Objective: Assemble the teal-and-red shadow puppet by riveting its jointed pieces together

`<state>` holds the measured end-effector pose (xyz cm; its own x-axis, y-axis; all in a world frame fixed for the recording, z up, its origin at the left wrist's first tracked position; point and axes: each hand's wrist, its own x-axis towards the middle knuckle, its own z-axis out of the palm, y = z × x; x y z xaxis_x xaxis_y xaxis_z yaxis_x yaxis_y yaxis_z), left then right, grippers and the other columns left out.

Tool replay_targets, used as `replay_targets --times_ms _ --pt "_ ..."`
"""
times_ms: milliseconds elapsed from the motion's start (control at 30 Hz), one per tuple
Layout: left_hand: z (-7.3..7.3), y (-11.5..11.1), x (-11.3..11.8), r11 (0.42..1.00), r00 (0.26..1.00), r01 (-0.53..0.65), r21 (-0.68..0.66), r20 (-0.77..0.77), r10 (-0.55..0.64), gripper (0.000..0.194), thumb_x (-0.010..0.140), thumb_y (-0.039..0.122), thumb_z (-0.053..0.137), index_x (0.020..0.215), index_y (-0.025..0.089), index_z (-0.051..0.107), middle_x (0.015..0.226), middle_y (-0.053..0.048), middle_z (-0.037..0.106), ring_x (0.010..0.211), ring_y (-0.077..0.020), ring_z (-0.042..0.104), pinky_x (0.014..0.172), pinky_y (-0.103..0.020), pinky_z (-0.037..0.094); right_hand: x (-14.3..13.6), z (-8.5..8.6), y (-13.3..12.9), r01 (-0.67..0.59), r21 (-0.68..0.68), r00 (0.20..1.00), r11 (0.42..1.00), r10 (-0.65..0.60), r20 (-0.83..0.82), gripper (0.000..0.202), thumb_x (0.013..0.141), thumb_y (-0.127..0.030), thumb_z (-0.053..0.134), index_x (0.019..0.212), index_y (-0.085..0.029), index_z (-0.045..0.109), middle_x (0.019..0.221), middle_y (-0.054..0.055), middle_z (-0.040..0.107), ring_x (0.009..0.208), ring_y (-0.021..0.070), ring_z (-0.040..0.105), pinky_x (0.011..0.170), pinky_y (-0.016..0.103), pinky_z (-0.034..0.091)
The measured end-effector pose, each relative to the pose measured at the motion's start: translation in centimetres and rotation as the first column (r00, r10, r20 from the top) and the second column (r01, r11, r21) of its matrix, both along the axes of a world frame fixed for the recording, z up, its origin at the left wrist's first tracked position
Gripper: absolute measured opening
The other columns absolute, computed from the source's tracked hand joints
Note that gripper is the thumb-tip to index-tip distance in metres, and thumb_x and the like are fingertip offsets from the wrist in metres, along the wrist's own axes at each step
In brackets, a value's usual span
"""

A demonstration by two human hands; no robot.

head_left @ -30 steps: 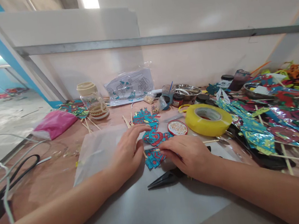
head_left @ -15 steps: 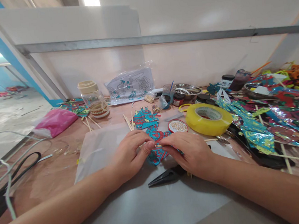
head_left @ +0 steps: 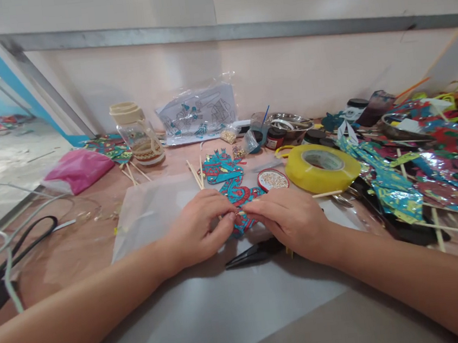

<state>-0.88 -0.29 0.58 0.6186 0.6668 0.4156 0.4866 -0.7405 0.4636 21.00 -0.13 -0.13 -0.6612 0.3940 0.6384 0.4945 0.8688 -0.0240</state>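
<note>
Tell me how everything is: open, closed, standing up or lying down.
Blue-and-red figure: lying down, lower part partly hidden
Pliers: lying down, tips look closed
Bead dish: open, beads inside
Bottle: standing upright
Yellow tape roll: lying flat
Pink bag: lying down, crumpled
Drawing sheet: propped up, in clear plastic

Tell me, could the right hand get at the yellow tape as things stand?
Probably yes: the tape lies just beyond the right hand, with nothing bulky visible between them. The hand seems busy pinching a thin stick, though, so it might need to let go first.
</note>
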Motion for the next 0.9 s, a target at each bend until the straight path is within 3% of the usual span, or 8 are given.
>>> replay_targets --times_ms 233,367,533,700,900 --pt "-0.07 0.2 0.22 1.0 0.998 -0.017 0.018 -0.062 0.018 0.026 0.085 0.018 0.044 0.062 0.018 0.056 0.058 0.002 0.055 0.064 -0.0135 0.049 0.069 -0.028 0.038 0.1 -0.45 0.15 -0.002 0.004 1.0 1.0 0.002 0.027 0.019 0.094 -0.022 0.051 0.102 -0.016 0.067 0.088 0.006 0.073 0.08 0.0176 0.066 0.071 0.029 0.049" --pt "-0.28 0.11 0.31 0.996 0.995 -0.005 0.092 -0.096 0.014 0.027 0.083 0.016 0.044 0.057 0.019 0.048 0.055 0.002 0.05 0.06 -0.0133 0.045 0.068 -0.028 0.037 0.12 -0.67 0.12 -0.013 -0.019 0.999 1.0 0.013 0.041 0.019 0.093 -0.022 0.052 0.103 -0.016 0.067 0.091 0.006 0.074 0.081 0.0169 0.066 0.072 0.028 0.05" --pt "-0.34 -0.1 0.19 0.985 0.992 0.018 0.169 -0.126 0.004 0.026 0.086 0.016 0.044 0.061 0.019 0.053 0.06 0.0 0.057 0.065 -0.015 0.05 0.073 -0.03 0.039 0.12 -0.7 0.15 -0.015 -0.039 0.999 0.999 0.017 0.042 0.019 0.093 -0.02 0.05 0.103 -0.018 0.067 0.091 0.005 0.074 0.082 0.0163 0.067 0.073 0.027 0.05" --pt "-0.19 -0.18 0.16 0.989 0.996 -0.049 0.138 -0.063 0.058 0.025 0.09 0.021 0.042 0.08 0.018 0.065 0.073 -0.002 0.066 0.074 -0.0169 0.057 0.077 -0.03 0.042 0.13 -0.62 0.31 0.015 -0.077 1.0 0.997 -0.013 0.015 0.02 0.094 -0.019 0.049 0.103 -0.017 0.066 0.092 0.004 0.074 0.082 0.0157 0.067 0.074 0.027 0.05" --pt "0.02 -0.22 0.27 0.992 0.997 -0.069 0.101 -0.037 0.073 0.027 0.088 0.02 0.042 0.074 0.018 0.064 0.066 0.0 0.063 0.068 -0.0148 0.055 0.073 -0.029 0.042 0.04 -0.55 0.21 0.023 -0.073 1.0 0.997 -0.022 0.008 0.019 0.094 -0.019 0.05 0.101 -0.017 0.066 0.09 0.004 0.074 0.08 0.0155 0.067 0.072 0.027 0.049"
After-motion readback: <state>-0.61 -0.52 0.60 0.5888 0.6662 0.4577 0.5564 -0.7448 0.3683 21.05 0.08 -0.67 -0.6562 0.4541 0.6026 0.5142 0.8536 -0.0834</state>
